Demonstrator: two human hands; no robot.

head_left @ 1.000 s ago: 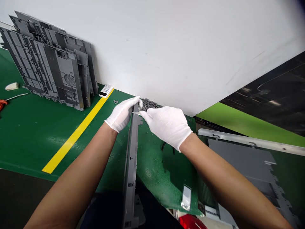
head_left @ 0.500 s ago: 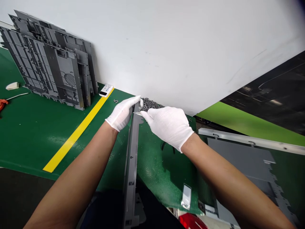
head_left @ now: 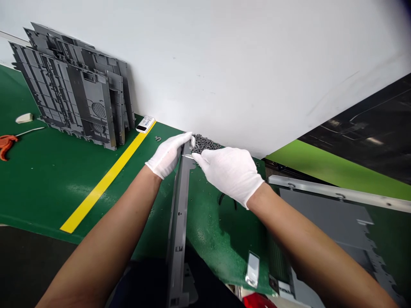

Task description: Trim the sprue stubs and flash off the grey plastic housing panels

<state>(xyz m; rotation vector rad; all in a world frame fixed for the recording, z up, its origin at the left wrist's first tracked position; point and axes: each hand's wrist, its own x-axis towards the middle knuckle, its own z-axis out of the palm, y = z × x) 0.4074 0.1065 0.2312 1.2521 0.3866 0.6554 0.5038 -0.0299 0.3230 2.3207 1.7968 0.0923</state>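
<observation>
My left hand (head_left: 167,155), in a white glove, grips the top end of a long grey plastic panel (head_left: 177,226) standing on edge. My right hand (head_left: 230,174), also gloved, pinches a small metal blade (head_left: 188,156) against the panel's edge near my left fingers. The blade is mostly hidden by the fingertips, so its exact kind is unclear. A heap of grey plastic scraps (head_left: 205,143) lies just beyond both hands.
A stack of grey moulded panels (head_left: 70,94) leans on the white wall, on a green mat (head_left: 48,179) with a yellow tape line (head_left: 107,182). Orange-handled cutters (head_left: 6,144) lie left. A grey panel with a metal strip (head_left: 321,218) lies right.
The whole view has shifted slightly, and the left-side items sit a little further right. Both hands stay on the panel and blade, with little visible change in grip.
</observation>
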